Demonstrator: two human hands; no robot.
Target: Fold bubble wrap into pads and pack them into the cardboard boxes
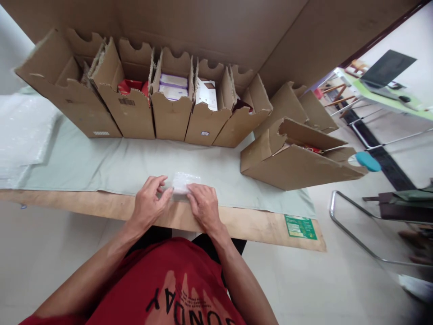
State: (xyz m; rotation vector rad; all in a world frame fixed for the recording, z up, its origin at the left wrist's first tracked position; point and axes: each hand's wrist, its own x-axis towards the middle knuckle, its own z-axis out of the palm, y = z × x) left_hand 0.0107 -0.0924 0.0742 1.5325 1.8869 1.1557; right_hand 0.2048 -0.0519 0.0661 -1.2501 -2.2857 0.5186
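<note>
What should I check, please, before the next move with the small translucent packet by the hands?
1. Right hand touching the packet: ok.
2. Left hand touching it: cannot tell; the thumb is at its near-left corner.
3. Packet contents identifiable: cannot tell.
4. Cloth smooth: not ok, creased on the left.
5. Row of five cardboard boxes apart from both hands: ok.

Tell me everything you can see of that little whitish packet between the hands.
The packet is small, pale and roughly rectangular, shiny and partly see-through, like plastic wrap; any contents are unclear. It lies on the pale green cloth near the front of the wooden board. The right hand touches its right side; the left hand has its thumb by the left edge, contact unclear.
</note>
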